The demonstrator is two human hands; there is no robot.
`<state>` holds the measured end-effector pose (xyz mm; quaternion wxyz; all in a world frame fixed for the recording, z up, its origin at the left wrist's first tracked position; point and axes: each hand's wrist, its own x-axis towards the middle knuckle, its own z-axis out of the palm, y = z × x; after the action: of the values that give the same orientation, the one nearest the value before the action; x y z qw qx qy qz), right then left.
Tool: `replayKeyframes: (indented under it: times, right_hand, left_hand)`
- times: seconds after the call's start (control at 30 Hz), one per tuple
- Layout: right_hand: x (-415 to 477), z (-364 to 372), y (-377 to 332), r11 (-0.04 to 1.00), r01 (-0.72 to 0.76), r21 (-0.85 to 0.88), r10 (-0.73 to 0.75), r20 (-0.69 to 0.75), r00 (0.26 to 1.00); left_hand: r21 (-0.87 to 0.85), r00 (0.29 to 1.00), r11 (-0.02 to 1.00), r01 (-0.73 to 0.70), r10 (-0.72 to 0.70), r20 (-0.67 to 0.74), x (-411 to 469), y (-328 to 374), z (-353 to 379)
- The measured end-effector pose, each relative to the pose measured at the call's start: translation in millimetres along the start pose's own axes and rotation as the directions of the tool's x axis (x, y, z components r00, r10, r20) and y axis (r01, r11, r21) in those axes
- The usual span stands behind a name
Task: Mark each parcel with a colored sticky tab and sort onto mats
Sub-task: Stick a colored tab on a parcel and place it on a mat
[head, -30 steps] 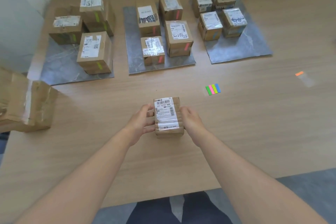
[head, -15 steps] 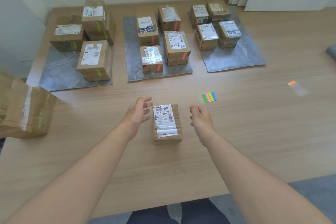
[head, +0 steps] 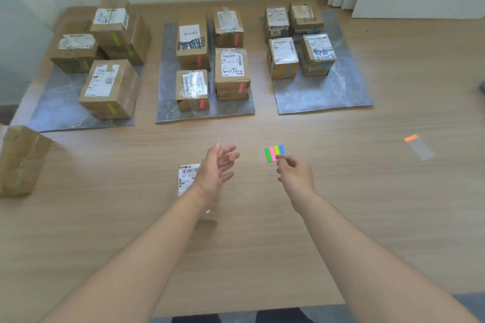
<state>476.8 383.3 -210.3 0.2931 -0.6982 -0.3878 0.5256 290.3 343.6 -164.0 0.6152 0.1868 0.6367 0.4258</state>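
- Head view: the left hand (head: pixel 215 168) hangs over the parcel (head: pixel 186 176), which lies near the middle of the table (head: pixel 262 244). Its grip is slack, fingers spread, holding nothing.
- The right hand (head: pixel 295 177) reaches the sticky tabs (head: pixel 273 152) just right of the parcel, and its grip pinches their near end.
- Behind, grey mats (head: pixel 168 102) carry tabbed boxes (head: pixel 231 73): green left, pink middle, blue right.
- An orange tab (head: pixel 410 137) lies far right.

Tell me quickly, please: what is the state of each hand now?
Left hand: open, fingers spread, holds nothing.
Right hand: fingers curled at the sticky tabs; whether it pinches one cannot be told.
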Motion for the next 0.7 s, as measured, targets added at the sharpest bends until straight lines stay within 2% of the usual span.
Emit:
replayKeyframes:
  times: [0.13, 0.37, 0.5, 0.7]
  right_hand:
    - [39.1, -26.9, -0.6, 0.997, 0.038, -0.065, -0.035, 0.052, 0.998]
    - [87.6, -43.4, -4.8, 0.928, 0.23, -0.294, -0.171, 0.214, 0.962]
    - [119.4, -35.6, -1.0, 0.787, 0.442, -0.429, -0.281, 0.389, 0.877]
    - [152.6, -10.4, 5.1, 0.55, 0.628, -0.551, -0.247, 0.611, 0.752]
  left_hand:
    - [-0.012, 0.998, 1.0, 0.027, -0.027, -0.051, 15.2, -13.9, 45.4]
    - [-0.081, 0.988, 0.993, 0.09, -0.099, -0.119, 44.1, -31.4, 85.5]
    - [-0.134, 0.981, 0.981, 0.142, -0.158, -0.116, 60.5, -34.6, 105.1]
    - [-0.172, 0.971, 0.968, 0.181, -0.204, -0.126, 87.1, -42.8, 118.0]
